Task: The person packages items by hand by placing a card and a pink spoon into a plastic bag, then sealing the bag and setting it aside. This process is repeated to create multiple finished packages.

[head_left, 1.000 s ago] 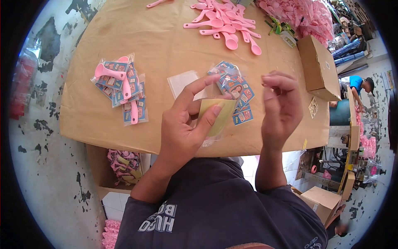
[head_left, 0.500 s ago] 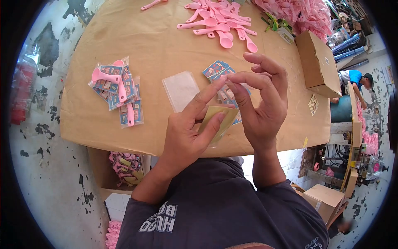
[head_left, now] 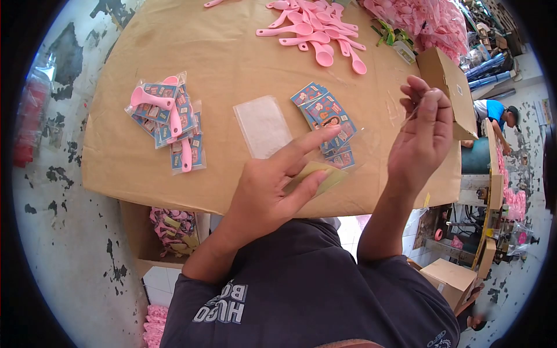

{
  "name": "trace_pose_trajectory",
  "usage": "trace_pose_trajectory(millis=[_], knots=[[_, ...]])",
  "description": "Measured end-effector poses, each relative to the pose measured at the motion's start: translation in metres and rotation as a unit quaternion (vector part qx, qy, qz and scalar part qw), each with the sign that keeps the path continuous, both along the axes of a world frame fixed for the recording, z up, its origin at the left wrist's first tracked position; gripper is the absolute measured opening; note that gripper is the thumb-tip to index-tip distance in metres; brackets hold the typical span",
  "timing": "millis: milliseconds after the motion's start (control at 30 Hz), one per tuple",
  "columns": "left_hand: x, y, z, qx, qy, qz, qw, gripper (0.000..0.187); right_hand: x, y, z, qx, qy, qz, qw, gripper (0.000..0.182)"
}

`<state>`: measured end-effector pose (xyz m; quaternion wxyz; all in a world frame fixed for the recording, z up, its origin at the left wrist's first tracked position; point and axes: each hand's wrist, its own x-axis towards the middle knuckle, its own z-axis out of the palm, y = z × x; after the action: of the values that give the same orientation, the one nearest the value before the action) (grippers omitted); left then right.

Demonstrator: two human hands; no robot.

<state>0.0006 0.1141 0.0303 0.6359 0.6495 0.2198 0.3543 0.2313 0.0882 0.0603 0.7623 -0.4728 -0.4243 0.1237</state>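
My left hand (head_left: 267, 185) is closed, with its thumb pressing a clear plastic bag with a yellowish card (head_left: 326, 180) inside against the fingers. Its index finger stretches out over a fanned stack of blue printed cards (head_left: 333, 113). Raised at the right, apart from the bag, my right hand (head_left: 422, 130) has thumb and fingertips pinched together. A thin, clear sliver seems to show at the pinch, too faint to name. Left of the card stack lies a flat pile of clear bags (head_left: 262, 124).
Packed pink spoons with blue cards (head_left: 171, 122) lie at the left. Loose pink spoons (head_left: 316, 32) are heaped at the far side, beside a large pink pile (head_left: 423, 23). A cardboard box (head_left: 447, 87) stands at the right edge. Another person (head_left: 496, 113) works beyond it.
My right hand has moved away from the bag, up and to the right, with its fingers now pinched. The left hand keeps the bagged card, which has shifted slightly right.
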Motion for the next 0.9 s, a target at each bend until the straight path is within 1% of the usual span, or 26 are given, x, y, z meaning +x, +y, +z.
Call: trace_pose_trajectory(millis=[67,133,167,200,233,267,300,333,400,467,533,567,633,667,733,833,867,900], knots=[[-0.005,0.001,-0.008,0.015,-0.019,0.005,1.000,0.051,0.006,0.000,0.004,-0.002,-0.004,0.004,1.000,0.015],[-0.020,0.007,-0.024,0.132,-0.167,-0.033,0.977,0.037,0.010,-0.006,0.009,-0.003,-0.006,0.007,1.000,0.015],[-0.026,0.006,-0.025,0.116,-0.291,-0.103,0.944,0.027,0.008,-0.011,0.009,-0.020,-0.007,0.030,0.999,0.015],[-0.033,0.006,-0.024,0.096,-0.408,-0.169,0.892,0.020,0.006,-0.014,0.008,-0.039,-0.007,0.054,0.998,0.016],[-0.041,0.012,-0.020,0.006,-0.515,-0.318,0.796,0.021,0.006,-0.017,0.005,-0.040,-0.002,0.054,0.998,0.016],[-0.043,0.031,0.003,0.020,-0.524,-0.492,0.694,0.028,0.006,-0.020,0.002,-0.070,0.008,0.070,0.995,0.016],[-0.053,0.026,0.020,0.027,-0.543,-0.504,0.671,0.029,0.005,-0.022,-0.001,-0.100,0.016,0.086,0.991,0.017],[-0.062,0.016,0.035,0.036,-0.561,-0.517,0.646,0.031,0.004,-0.022,-0.003,-0.101,0.018,0.085,0.991,0.017],[-0.076,-0.003,0.063,0.036,-0.540,-0.535,0.649,0.030,0.000,-0.023,-0.006,-0.130,0.014,0.061,0.990,0.016],[-0.076,-0.009,0.079,0.039,-0.518,-0.552,0.652,0.032,0.001,-0.025,-0.005,-0.133,0.010,0.061,0.989,0.016],[-0.066,-0.014,0.087,0.106,-0.468,-0.567,0.669,0.032,0.000,-0.027,-0.003,-0.137,0.007,0.067,0.988,0.016],[-0.063,-0.014,0.088,0.108,-0.465,-0.566,0.672,0.032,-0.001,-0.028,-0.003,-0.136,0.006,0.066,0.989,0.016],[-0.056,-0.009,0.083,-0.014,-0.507,-0.501,0.701,0.037,0.000,-0.030,-0.002,-0.131,0.006,0.066,0.989,0.016],[-0.055,-0.010,0.080,-0.014,-0.505,-0.501,0.703,0.037,0.001,-0.032,-0.003,-0.130,0.007,0.065,0.989,0.016],[-0.055,-0.013,0.068,-0.072,-0.553,-0.429,0.711,0.047,0.001,-0.035,-0.006,-0.130,0.012,0.065,0.989,0.016],[-0.052,-0.016,0.056,-0.156,-0.620,-0.315,0.702,0.064,0.004,-0.038,-0.006,-0.138,0.016,0.054,0.989,0.017],[-0.051,-0.017,0.057,-0.158,-0.620,-0.317,0.700,0.064,0.004,-0.038,-0.007,-0.140,0.013,0.061,0.988,0.017],[-0.051,-0.019,0.061,-0.098,-0.606,-0.343,0.711,0.061,0.004,-0.038,-0.007,-0.141,0.009,0.070,0.987,0.017]])
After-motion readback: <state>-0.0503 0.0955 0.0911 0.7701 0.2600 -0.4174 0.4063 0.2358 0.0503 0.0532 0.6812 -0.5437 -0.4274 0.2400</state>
